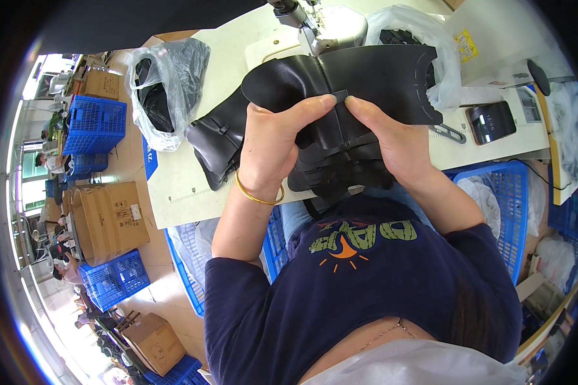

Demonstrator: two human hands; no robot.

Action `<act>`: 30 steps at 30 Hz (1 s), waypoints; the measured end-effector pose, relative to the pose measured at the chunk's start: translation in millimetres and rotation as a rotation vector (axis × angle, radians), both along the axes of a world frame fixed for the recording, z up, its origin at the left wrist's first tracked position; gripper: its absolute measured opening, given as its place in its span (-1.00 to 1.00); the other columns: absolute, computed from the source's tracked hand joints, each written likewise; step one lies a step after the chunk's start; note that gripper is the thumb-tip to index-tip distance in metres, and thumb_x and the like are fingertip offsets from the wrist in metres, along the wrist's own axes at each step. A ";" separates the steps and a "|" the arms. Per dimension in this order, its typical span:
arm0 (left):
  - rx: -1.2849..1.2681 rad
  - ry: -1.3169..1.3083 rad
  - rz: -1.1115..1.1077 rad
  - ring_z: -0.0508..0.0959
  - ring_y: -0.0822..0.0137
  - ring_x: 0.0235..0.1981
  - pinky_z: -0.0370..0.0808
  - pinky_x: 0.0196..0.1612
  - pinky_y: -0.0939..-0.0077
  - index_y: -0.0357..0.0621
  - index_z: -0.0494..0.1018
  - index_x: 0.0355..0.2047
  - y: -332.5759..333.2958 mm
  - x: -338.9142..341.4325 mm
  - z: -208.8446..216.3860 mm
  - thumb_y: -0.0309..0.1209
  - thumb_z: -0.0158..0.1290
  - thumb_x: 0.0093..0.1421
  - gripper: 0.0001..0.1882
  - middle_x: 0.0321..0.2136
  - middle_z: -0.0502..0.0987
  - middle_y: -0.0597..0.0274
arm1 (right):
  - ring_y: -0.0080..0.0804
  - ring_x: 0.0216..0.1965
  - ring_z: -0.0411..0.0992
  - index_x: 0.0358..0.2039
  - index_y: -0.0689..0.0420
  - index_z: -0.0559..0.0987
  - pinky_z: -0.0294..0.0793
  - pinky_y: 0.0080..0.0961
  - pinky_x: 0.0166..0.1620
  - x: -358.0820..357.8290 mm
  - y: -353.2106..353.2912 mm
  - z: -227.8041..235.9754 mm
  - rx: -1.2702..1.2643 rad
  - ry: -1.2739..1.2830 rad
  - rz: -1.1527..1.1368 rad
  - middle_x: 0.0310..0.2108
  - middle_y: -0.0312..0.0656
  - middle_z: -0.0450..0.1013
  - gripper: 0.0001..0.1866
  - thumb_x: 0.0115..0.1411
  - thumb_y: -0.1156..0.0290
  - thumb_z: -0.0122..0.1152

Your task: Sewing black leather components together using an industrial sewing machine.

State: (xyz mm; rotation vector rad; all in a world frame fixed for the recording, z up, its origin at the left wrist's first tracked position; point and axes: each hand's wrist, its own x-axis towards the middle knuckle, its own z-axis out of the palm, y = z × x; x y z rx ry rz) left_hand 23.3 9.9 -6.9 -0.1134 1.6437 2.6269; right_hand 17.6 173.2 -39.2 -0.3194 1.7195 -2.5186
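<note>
Both my hands grip a glossy black leather piece (382, 70) with a seam running down its middle, held in front of the sewing machine (318, 38). My left hand (270, 141) is closed on it, its thumb pressing beside the seam; the other fingers are hidden beneath. From the other side, my right hand (398, 144) pinches it too, thumb tip almost meeting the left one. Between the thumbs a small black tab (341, 96) sticks up at the seam. Under my hands hang more black leather pieces (343, 170), and others (219, 144) lie left of my left wrist.
On the white table (183, 205) a plastic bag (167, 90) of black pieces stands left, another bag (446, 54) behind right. Right of my hand lie thread snips (449, 133) and a phone (491, 122). Blue crates (510, 212) flank my lap; cartons (106, 221) stand on the floor.
</note>
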 end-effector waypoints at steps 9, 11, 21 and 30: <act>-0.085 0.037 0.024 0.60 0.40 -0.40 0.57 -0.26 0.55 -0.36 0.54 -0.34 -4.0 -2.1 7.2 -0.71 0.14 -0.02 -0.82 -0.39 0.60 0.15 | -0.68 -0.41 0.41 -0.22 0.20 0.51 0.41 -0.73 -0.45 -1.1 -4.3 5.9 0.001 -0.004 -0.046 -0.38 -0.33 0.47 -0.81 0.15 0.46 0.23; -0.096 0.053 0.042 0.60 0.40 -0.41 0.57 -0.26 0.55 -0.37 0.54 -0.36 -6.8 -4.4 10.2 -0.71 0.14 -0.02 -0.83 -0.40 0.60 0.15 | -0.67 -0.44 0.41 -0.22 0.19 0.51 0.39 -0.71 -0.52 -1.3 1.7 13.1 -0.145 -0.079 -0.034 -0.39 -0.32 0.48 -0.82 0.18 0.41 0.19; -0.056 -0.037 0.010 0.59 0.37 -0.45 0.56 -0.34 0.54 -0.35 0.53 -0.37 -15.0 -52.5 25.3 -0.65 0.15 -0.03 -0.84 -0.44 0.57 0.16 | -0.65 -0.63 0.32 -0.29 0.26 0.52 0.25 -0.70 -0.61 -58.5 0.3 29.1 -0.073 0.065 -0.114 -0.51 -0.27 0.46 -0.85 0.17 0.46 0.13; -0.092 -0.014 0.065 0.55 0.41 -0.39 0.50 -0.30 0.53 -0.27 0.54 -0.43 -14.5 -71.4 24.6 -0.65 0.16 -0.03 -0.88 -0.45 0.56 0.25 | -0.60 -0.65 0.41 -0.29 0.30 0.52 0.31 -0.71 -0.62 -77.4 -1.4 23.8 -0.097 0.079 -0.164 -0.53 -0.22 0.50 -0.81 0.16 0.43 0.20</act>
